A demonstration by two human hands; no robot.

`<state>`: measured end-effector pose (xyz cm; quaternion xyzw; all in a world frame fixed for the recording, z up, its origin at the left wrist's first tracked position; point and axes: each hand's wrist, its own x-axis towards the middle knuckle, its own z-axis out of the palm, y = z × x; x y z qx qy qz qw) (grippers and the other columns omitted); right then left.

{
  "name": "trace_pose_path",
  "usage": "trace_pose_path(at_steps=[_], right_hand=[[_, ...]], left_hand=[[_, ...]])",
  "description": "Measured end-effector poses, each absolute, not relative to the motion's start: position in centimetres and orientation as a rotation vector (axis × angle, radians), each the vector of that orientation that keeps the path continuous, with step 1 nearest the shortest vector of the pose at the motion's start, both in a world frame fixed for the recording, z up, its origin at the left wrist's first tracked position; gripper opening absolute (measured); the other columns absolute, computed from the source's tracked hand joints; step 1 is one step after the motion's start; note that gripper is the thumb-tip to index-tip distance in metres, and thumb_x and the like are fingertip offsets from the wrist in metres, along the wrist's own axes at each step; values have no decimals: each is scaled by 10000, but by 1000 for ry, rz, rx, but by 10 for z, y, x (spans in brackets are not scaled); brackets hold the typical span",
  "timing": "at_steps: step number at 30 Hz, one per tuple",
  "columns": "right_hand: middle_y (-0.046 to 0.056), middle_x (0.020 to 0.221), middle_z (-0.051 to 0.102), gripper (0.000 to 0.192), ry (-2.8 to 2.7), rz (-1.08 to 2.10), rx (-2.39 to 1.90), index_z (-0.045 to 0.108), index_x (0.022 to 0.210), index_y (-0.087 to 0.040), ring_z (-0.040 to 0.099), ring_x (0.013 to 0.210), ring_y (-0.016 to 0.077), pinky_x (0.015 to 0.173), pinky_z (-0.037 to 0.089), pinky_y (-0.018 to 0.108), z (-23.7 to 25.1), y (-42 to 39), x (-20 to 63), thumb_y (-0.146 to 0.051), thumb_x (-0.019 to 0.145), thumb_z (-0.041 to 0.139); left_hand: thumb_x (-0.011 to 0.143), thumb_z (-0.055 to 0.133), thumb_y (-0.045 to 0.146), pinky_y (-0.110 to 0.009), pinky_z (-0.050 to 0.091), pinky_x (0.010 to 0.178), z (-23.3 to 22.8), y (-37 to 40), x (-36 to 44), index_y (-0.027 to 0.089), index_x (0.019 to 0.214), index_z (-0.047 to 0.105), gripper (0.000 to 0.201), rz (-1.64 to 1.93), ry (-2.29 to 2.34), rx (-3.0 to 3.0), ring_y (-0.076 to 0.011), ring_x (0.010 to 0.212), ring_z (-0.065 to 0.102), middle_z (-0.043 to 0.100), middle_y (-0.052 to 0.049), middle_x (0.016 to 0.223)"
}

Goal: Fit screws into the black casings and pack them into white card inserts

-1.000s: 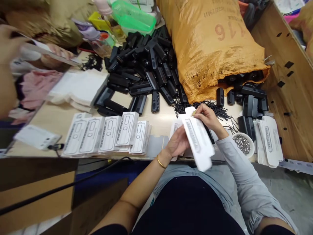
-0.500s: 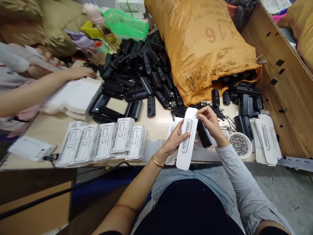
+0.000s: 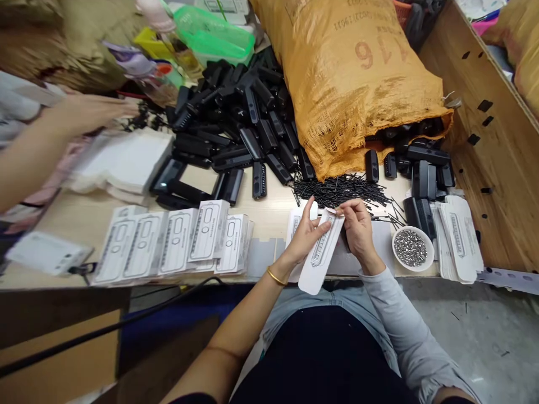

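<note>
A white printed cardboard box (image 3: 321, 252), long and narrow, is tilted over the table's front edge. My left hand (image 3: 306, 238) grips it from the left side, with the thumb across its printed face. At its top end the fingers of my right hand (image 3: 357, 227) pinch the end flap, which is folded over. Another white printed carton (image 3: 293, 223) lies beneath and to the left of my left hand. Behind both hands spreads a heap of thin black sticks (image 3: 343, 192). Just right of my right hand stands a white bowl (image 3: 431, 257) of small shiny metal pieces.
Several packed white boxes (image 3: 181, 238) stand at front left. Black plastic devices (image 3: 252, 140) are piled at the back, beside a big orange sack (image 3: 362, 73). Flat cartons (image 3: 461, 238) are stacked at right by a wooden side board (image 3: 497, 123). A co-worker's arm (image 3: 46, 134) reaches in from the left.
The box's top flap has been folded down, and the box has tilted and come lower. My right hand has moved down with it. The co-worker's hand has lifted off the white stack.
</note>
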<state>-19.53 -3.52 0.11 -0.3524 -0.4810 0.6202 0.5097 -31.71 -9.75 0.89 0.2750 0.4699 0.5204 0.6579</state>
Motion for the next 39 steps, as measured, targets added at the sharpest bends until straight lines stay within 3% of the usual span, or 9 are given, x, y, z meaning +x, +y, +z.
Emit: trace_pose_path(at_steps=[3,10,18,24,28,31,34,36,39], right_hand=[[21,886,559,290,-1092,1623,-944,519,879,-170,546,809,111,739,469,224,2,-33,-194,-395,796,682],[73,962,646,353,-1105,1695,-936,591,844,-142,593,843,142,781,486,266,-11,-32,-188,-491,830,639],[55,919,636,391,-986,1674,-935,475,801,-168,598,790,146,746,502,284,-6,-41,-183,-541,854,582],[28,897,629,279,-970,1641,-944,574,884,-164,572,756,112,689,475,230,-5,-40,-183,-407,809,689],[74,1002,664,285,-1094,1577,-933,637,846,-150,613,917,165,847,489,305,-8,-49,-181,-426,890,587],[71,1130,640,267,-1213,1555,-928,654,997,-173,585,1070,181,973,445,334,-11,-57,-176,-409,909,566],[48,1131,606,329,-1171,1550,-1010,574,1108,-199,583,1002,152,882,478,291,-10,-51,-174,-391,851,647],[30,1024,589,349,-1002,1443,-1075,514,1062,-193,580,887,129,783,491,266,-6,-38,-175,-428,840,647],[29,944,565,349,-974,1376,-1098,473,994,-180,552,803,122,738,478,271,2,-23,-176,-498,877,559]], left_hand=[[794,713,412,-288,533,662,12,-103,-315,301,1539,-12,1045,1159,1234,833,-170,738,649,642,-98,1074],[818,688,418,-273,503,685,19,-102,-314,221,1546,-78,1075,1079,1371,971,-172,759,641,667,-107,1030],[841,656,428,-275,491,670,26,-105,-309,203,1542,-93,1050,993,1440,1080,-174,735,638,668,-102,1016],[834,674,409,-269,498,664,27,-106,-305,215,1547,-71,1050,1029,1422,1052,-178,754,644,666,-105,1018],[837,664,444,-258,490,600,24,-104,-308,238,1541,-102,1060,1038,1401,1016,-168,695,630,665,-92,1004],[842,652,473,-261,497,608,17,-99,-315,230,1536,-116,1063,1038,1393,991,-170,707,633,669,-86,967],[950,477,479,-302,525,659,9,-93,-322,226,1526,-139,881,1108,1277,1060,-181,757,656,669,-110,995],[952,481,434,-404,519,858,6,-89,-324,260,1536,-4,779,1220,1179,1414,-234,1027,636,598,-159,1216],[847,650,283,-542,216,1148,6,-84,-320,261,1407,356,634,1390,1110,2088,-306,1400,315,408,-146,1447]])
